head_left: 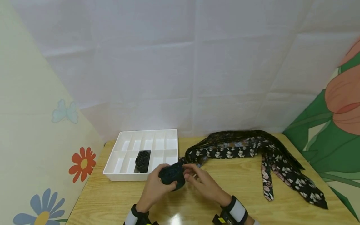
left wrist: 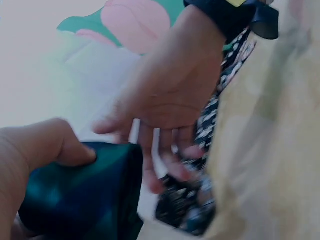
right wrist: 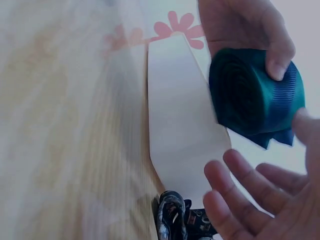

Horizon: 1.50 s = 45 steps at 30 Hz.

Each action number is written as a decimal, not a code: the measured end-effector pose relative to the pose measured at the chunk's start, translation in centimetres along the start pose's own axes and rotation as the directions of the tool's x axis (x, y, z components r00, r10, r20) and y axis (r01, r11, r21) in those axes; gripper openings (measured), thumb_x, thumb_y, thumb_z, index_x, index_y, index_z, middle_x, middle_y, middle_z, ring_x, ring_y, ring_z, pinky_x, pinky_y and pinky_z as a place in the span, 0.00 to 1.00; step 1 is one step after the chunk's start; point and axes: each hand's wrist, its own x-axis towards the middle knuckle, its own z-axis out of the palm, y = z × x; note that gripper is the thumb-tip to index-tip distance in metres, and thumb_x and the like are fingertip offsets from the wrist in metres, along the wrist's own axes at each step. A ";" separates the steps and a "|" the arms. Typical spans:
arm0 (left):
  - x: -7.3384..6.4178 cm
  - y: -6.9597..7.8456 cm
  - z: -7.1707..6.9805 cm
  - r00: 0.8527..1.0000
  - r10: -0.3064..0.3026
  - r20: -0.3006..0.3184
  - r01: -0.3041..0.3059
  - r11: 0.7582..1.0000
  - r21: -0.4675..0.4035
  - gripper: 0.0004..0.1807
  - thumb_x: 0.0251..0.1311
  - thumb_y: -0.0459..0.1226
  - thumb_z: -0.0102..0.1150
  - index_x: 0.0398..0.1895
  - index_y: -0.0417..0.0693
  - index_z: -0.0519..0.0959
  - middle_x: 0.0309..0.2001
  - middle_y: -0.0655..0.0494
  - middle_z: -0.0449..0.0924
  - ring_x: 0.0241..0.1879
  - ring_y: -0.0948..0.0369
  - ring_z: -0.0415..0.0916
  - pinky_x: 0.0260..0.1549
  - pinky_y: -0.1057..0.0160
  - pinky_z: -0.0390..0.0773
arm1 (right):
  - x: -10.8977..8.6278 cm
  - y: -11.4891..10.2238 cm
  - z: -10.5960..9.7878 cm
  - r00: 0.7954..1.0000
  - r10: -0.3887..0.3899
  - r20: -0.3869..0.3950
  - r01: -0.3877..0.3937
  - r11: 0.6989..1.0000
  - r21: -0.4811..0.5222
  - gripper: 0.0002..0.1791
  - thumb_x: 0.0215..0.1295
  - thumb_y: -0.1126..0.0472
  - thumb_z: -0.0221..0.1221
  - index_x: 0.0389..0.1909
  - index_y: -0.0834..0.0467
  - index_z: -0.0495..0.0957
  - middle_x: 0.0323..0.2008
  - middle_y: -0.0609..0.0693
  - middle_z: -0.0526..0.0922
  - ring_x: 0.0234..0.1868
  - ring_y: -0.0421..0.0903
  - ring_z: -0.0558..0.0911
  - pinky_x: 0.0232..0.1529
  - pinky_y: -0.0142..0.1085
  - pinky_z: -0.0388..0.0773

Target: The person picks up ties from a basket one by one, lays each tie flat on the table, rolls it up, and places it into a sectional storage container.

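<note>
Rolled tie: we see a dark blue-green roll (head_left: 172, 175) in front of the tray's near right corner, its coil showing and loose ends jutting from its edge.
Left hand: at the roll's 8 o'clock, we find the left hand (head_left: 157, 185) gripping it, thumb on one side, fingers on the other.
Right hand: at 4 o'clock, we see the right hand (head_left: 204, 185) with fingers spread and loosely bent; we cannot tell whether its thumb touches the roll.
Tray: toward 10 o'clock we have a white tray (head_left: 127, 177) with two rows of compartments.
Black roll: also at 10 o'clock, we see a black roll (head_left: 142, 161) in the near row, about midway along.
Loose ties: toward 2 o'clock, we see a heap of dark ties (head_left: 233, 152), some flowered, ends fanning right.
Tabletop: beneath everything, we see a wood-grain tabletop (head_left: 239, 184).
Backdrop: at 12 o'clock we face a creased white sheet (head_left: 146, 62).
</note>
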 end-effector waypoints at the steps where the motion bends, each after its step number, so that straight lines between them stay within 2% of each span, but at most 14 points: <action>1: 0.3 0.1 -0.3 0.999 0.005 -0.044 -0.004 1.000 0.019 0.32 0.48 0.36 0.80 0.59 0.43 0.81 0.53 0.45 0.85 0.50 0.54 0.82 0.49 0.56 0.82 | 0.4 -0.1 0.1 1.000 0.008 -0.014 -0.008 1.000 -0.006 0.25 0.85 0.52 0.50 0.74 0.57 0.69 0.53 0.48 0.84 0.49 0.42 0.84 0.48 0.34 0.80; 5: 1.6 0.5 -1.6 0.978 0.038 -0.203 -0.027 0.998 0.057 0.33 0.51 0.37 0.80 0.61 0.41 0.80 0.56 0.41 0.84 0.52 0.49 0.82 0.52 0.46 0.82 | 1.9 -0.2 0.6 0.998 0.018 -0.052 -0.019 1.000 -0.016 0.25 0.85 0.51 0.51 0.73 0.60 0.70 0.48 0.50 0.84 0.42 0.44 0.83 0.42 0.33 0.80; 8: 2.9 0.5 -2.2 0.958 0.038 -0.284 -0.027 0.999 0.043 0.33 0.53 0.37 0.79 0.63 0.39 0.77 0.56 0.40 0.84 0.53 0.47 0.83 0.52 0.44 0.83 | 3.1 -0.2 1.0 0.997 0.015 -0.079 -0.018 0.999 -0.032 0.27 0.84 0.47 0.52 0.71 0.61 0.71 0.46 0.51 0.85 0.39 0.45 0.83 0.38 0.33 0.79; 12: 4.5 -0.1 -2.3 0.933 -0.023 -0.359 0.032 0.999 0.019 0.34 0.54 0.39 0.77 0.62 0.37 0.74 0.54 0.38 0.85 0.50 0.46 0.84 0.47 0.46 0.85 | 4.4 0.0 1.5 0.991 0.031 -0.131 -0.042 0.996 -0.084 0.29 0.81 0.44 0.56 0.69 0.60 0.71 0.41 0.48 0.85 0.33 0.39 0.81 0.35 0.32 0.78; 15: 5.5 -0.8 -2.0 0.913 -0.055 -0.404 0.075 0.997 0.032 0.34 0.54 0.41 0.76 0.62 0.36 0.74 0.52 0.35 0.85 0.48 0.44 0.84 0.46 0.45 0.85 | 5.1 0.1 1.8 0.987 0.050 -0.153 -0.064 0.994 -0.092 0.28 0.79 0.47 0.60 0.69 0.60 0.69 0.38 0.47 0.84 0.29 0.36 0.79 0.32 0.32 0.76; 19: 6.2 -1.5 -1.8 0.884 -0.044 -0.465 0.097 0.991 0.091 0.34 0.52 0.40 0.77 0.60 0.34 0.73 0.51 0.33 0.84 0.48 0.41 0.84 0.45 0.42 0.85 | 5.6 0.1 1.9 0.987 0.055 -0.152 -0.065 0.996 -0.065 0.29 0.78 0.52 0.62 0.70 0.61 0.67 0.36 0.47 0.84 0.26 0.37 0.78 0.28 0.33 0.75; 23: 6.6 -2.0 -1.6 0.863 -0.009 -0.505 0.097 0.984 0.149 0.33 0.50 0.37 0.77 0.57 0.32 0.74 0.51 0.32 0.82 0.49 0.39 0.83 0.48 0.39 0.84 | 5.7 0.1 1.9 0.989 0.050 -0.139 -0.057 0.997 -0.046 0.30 0.78 0.51 0.62 0.71 0.62 0.67 0.35 0.48 0.83 0.26 0.38 0.78 0.27 0.33 0.75; 26: 6.7 -2.2 -1.3 0.858 0.039 -0.512 0.076 0.977 0.201 0.32 0.47 0.35 0.78 0.54 0.32 0.74 0.49 0.33 0.82 0.49 0.39 0.83 0.49 0.38 0.84 | 5.7 0.2 1.8 0.991 0.051 -0.128 -0.056 0.998 -0.036 0.32 0.78 0.50 0.62 0.72 0.63 0.66 0.35 0.47 0.84 0.26 0.38 0.78 0.27 0.33 0.75; 31: 6.8 -2.4 -0.7 0.839 0.154 -0.523 0.032 0.944 0.328 0.32 0.44 0.33 0.80 0.51 0.33 0.73 0.45 0.35 0.79 0.50 0.38 0.78 0.50 0.38 0.80 | 5.8 0.2 1.8 0.992 0.057 -0.110 -0.061 0.998 -0.029 0.33 0.78 0.49 0.62 0.72 0.63 0.66 0.35 0.46 0.84 0.27 0.37 0.79 0.29 0.32 0.75; 34: 6.9 -2.5 -0.3 0.825 0.194 -0.530 0.024 0.927 0.375 0.32 0.42 0.32 0.81 0.49 0.34 0.71 0.44 0.37 0.77 0.50 0.39 0.75 0.50 0.39 0.78 | 5.8 0.2 1.8 0.993 0.059 -0.107 -0.062 0.998 -0.026 0.33 0.78 0.48 0.62 0.72 0.64 0.66 0.35 0.47 0.85 0.28 0.38 0.79 0.30 0.32 0.75; 39: 6.9 -2.6 0.1 0.825 0.213 -0.523 0.048 0.897 0.440 0.35 0.39 0.32 0.83 0.49 0.34 0.72 0.43 0.38 0.76 0.47 0.40 0.73 0.48 0.41 0.77 | 5.9 0.4 2.0 0.993 0.069 -0.096 -0.071 0.997 -0.022 0.34 0.77 0.47 0.62 0.71 0.64 0.67 0.35 0.48 0.85 0.29 0.40 0.79 0.30 0.33 0.75; 42: 6.8 -2.7 0.2 0.835 0.212 -0.508 0.062 0.881 0.470 0.34 0.39 0.33 0.82 0.50 0.33 0.73 0.43 0.38 0.77 0.46 0.41 0.74 0.47 0.43 0.77 | 5.9 0.5 2.1 0.993 0.076 -0.087 -0.077 0.997 -0.015 0.33 0.77 0.47 0.62 0.71 0.64 0.67 0.35 0.48 0.85 0.29 0.40 0.79 0.30 0.33 0.75; 45: 6.6 -2.8 0.2 0.849 0.191 -0.494 0.078 0.877 0.474 0.33 0.41 0.35 0.82 0.50 0.33 0.74 0.43 0.37 0.78 0.46 0.40 0.76 0.46 0.43 0.78 | 5.9 0.5 2.1 0.994 0.078 -0.083 -0.079 0.997 -0.013 0.33 0.78 0.47 0.62 0.71 0.64 0.66 0.35 0.49 0.84 0.29 0.40 0.79 0.30 0.33 0.75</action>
